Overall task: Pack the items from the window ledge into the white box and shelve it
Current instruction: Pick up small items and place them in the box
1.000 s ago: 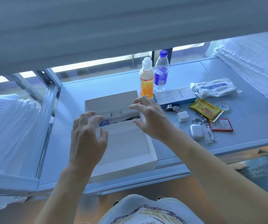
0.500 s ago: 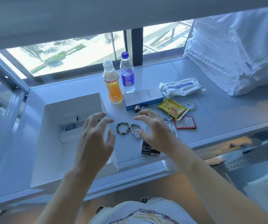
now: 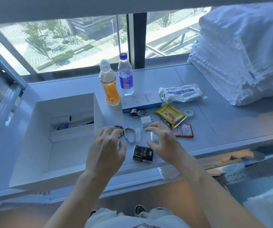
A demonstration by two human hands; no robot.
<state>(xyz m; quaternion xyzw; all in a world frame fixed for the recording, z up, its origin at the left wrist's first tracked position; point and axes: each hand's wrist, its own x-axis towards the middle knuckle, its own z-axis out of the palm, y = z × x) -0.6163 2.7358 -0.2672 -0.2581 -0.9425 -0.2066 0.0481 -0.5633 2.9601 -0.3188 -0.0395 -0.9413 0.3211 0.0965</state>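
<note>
The open white box (image 3: pixel 33 145) sits at the left of the window ledge (image 3: pixel 214 120), with small white boxes and a blue item at its far end. My left hand (image 3: pixel 106 150) hovers open just right of the box, fingertips over a dark bead bracelet (image 3: pixel 118 127). A silver chain bracelet (image 3: pixel 130 134) lies between my hands. My right hand (image 3: pixel 163 142) hovers open over a pale case, mostly hidden beneath it. Below, a black "Face" packet (image 3: pixel 143 153) rests near the ledge's front edge. A white charger cube (image 3: pixel 145 121) and a wristwatch (image 3: pixel 138 112) lie just beyond.
An orange drink bottle (image 3: pixel 109 84), a water bottle (image 3: pixel 125 76) and a pale blue carton (image 3: pixel 140 102) stand behind. A white wipes pack (image 3: pixel 180 92), yellow sachet (image 3: pixel 170 116), red sachet (image 3: pixel 182 130) and tape roll (image 3: pixel 188 112) lie right. Stacked white bedding (image 3: pixel 247 55) fills the far right.
The view has swung right, away from the box. Both hands left the box and moved over the small items on the ledge, dropping closer to the bracelets.
</note>
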